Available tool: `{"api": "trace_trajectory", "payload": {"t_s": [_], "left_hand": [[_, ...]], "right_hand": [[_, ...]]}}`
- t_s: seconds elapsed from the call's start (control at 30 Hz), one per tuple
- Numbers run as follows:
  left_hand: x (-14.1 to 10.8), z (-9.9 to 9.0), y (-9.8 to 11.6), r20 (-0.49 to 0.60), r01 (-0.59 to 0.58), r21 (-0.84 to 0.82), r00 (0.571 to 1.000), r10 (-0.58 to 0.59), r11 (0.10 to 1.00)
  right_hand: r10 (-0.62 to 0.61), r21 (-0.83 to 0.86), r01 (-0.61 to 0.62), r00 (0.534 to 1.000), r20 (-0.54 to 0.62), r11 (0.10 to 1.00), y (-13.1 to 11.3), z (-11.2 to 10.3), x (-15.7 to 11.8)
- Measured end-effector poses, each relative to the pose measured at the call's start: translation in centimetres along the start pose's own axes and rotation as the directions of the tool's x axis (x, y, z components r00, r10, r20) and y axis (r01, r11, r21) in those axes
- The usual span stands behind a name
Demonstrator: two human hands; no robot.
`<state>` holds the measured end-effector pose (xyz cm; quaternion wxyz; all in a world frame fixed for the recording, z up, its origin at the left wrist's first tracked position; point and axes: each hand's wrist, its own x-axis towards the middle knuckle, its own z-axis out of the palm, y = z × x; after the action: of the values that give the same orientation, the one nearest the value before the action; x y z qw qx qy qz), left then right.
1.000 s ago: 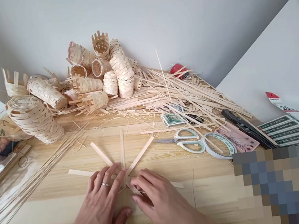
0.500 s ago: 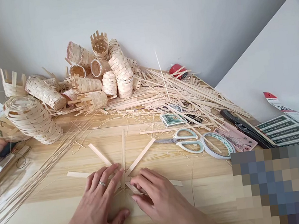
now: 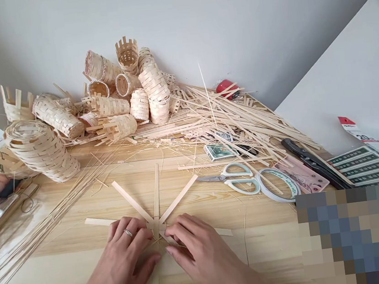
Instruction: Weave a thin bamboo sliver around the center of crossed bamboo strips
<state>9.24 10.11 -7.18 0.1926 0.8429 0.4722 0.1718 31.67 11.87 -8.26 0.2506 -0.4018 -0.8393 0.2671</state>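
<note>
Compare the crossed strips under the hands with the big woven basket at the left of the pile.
The crossed strips lie flat on the table, while the big woven basket rises off it as a rounded, tilted tube. The strips spread from one centre like spokes, with wide gaps between them; the basket's strips are woven closely, row on row. Both are made of the same kind of pale, narrow strip.

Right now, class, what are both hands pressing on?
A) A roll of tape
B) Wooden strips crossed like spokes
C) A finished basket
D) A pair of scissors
B. The left hand and right hand rest where the wooden strips cross and fan outward.
</note>
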Motion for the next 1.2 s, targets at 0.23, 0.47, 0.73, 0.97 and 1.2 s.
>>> {"api": "trace_trajectory", "payload": {"t_s": [0.23,0.47,0.73,0.97,1.2], "left_hand": [[0.3,0.7,-0.3,-0.006,-0.017,-0.027,1.0,0.017,0.999],[0.4,1.1,-0.3,-0.022,-0.036,0.007,0.999,0.036,0.999],[0.5,1.0,0.0,-0.021,-0.048,0.047,0.999,0.049,0.998],[0.9,0.7,0.7,-0.039,-0.076,0.116,0.996,0.081,0.99],[1.1,0.8,1.3,-0.072,-0.104,0.173,0.99,0.118,0.979]], "right_hand": [[0.007,-0.044,-0.009,0.999,-0.046,0.999,-0.6,0.5,-0.2],[-0.056,-0.226,0.032,0.994,-0.098,0.974,-1.0,1.6,0.1],[-0.114,-0.305,0.072,0.986,-0.123,0.95,-0.6,2.5,-0.3],[-0.058,-0.421,0.037,0.998,-0.036,0.906,-1.1,2.7,-0.2],[-0.055,-0.382,0.028,0.997,-0.058,0.924,-1.0,2.4,0.1]]}}
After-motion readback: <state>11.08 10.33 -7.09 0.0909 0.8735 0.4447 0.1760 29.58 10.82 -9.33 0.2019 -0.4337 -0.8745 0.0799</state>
